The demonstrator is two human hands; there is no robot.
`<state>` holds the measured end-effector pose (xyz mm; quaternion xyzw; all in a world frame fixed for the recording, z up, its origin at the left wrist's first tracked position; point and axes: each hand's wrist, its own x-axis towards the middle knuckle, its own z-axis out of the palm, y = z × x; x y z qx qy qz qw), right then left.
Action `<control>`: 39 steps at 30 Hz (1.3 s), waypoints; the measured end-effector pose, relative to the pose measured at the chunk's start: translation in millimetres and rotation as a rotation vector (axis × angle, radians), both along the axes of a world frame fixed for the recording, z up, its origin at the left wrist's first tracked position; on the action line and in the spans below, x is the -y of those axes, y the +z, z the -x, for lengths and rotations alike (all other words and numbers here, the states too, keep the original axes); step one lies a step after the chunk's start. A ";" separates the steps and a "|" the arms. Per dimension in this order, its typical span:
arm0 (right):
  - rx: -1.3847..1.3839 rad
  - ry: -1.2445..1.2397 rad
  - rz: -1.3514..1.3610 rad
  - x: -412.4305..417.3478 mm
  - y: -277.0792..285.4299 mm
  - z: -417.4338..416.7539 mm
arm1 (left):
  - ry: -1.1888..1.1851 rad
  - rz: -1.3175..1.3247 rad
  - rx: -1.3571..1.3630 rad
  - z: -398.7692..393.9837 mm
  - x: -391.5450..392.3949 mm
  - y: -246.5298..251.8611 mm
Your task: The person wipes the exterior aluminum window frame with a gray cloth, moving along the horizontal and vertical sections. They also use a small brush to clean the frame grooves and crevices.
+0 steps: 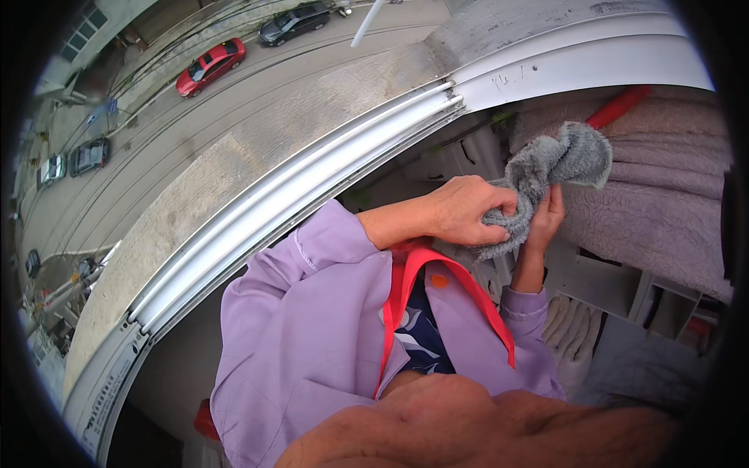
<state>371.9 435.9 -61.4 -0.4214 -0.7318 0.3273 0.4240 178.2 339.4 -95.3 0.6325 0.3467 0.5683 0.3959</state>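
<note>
A grey fluffy cloth [529,169] hangs twisted and bunched between both hands. My left hand [477,210] comes in from the left, its fingers and thumb closed on the cloth's lower part. Just to the right, my right hand [547,216] has its fingers up against the cloth's side and holds it too; part of that hand is hidden behind the cloth. The cloth's free upper end flops to the right, near a red tube-like object [619,107]. Both hands are on the inner side of a white window frame's sliding track [292,205].
Outside the track runs a rough concrete ledge [234,158], high above a street with a red car [210,67] and other cars. Overhead wires cross the view. Inside, to the right, lie patterned mauve fabric [655,216] and a white shelf unit [603,281] with compartments.
</note>
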 end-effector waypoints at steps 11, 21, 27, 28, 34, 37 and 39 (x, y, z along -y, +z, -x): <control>-0.287 0.122 0.570 55.9 -102.2 -12.6 | -0.095 0.294 -0.444 -11.0 40.3 -59.8; -0.223 0.177 0.718 47.5 -129.0 -19.1 | -0.001 0.312 -0.391 -2.6 62.1 -68.3; -0.747 0.415 0.829 52.6 -118.6 -24.2 | 0.030 0.195 -0.105 -2.7 75.2 -79.3; -0.783 0.383 0.851 53.5 -119.6 -27.7 | 0.024 0.196 -0.089 -0.9 75.7 -79.9; -0.690 0.503 0.748 80.5 -104.8 -17.1 | 0.157 0.255 0.129 10.0 74.4 -56.0; -0.529 0.495 0.798 89.6 -100.9 -0.8 | 0.261 0.101 0.095 13.2 73.0 -42.7; -0.680 0.501 1.009 94.2 -105.5 10.1 | 0.195 0.206 0.100 23.1 79.3 -41.9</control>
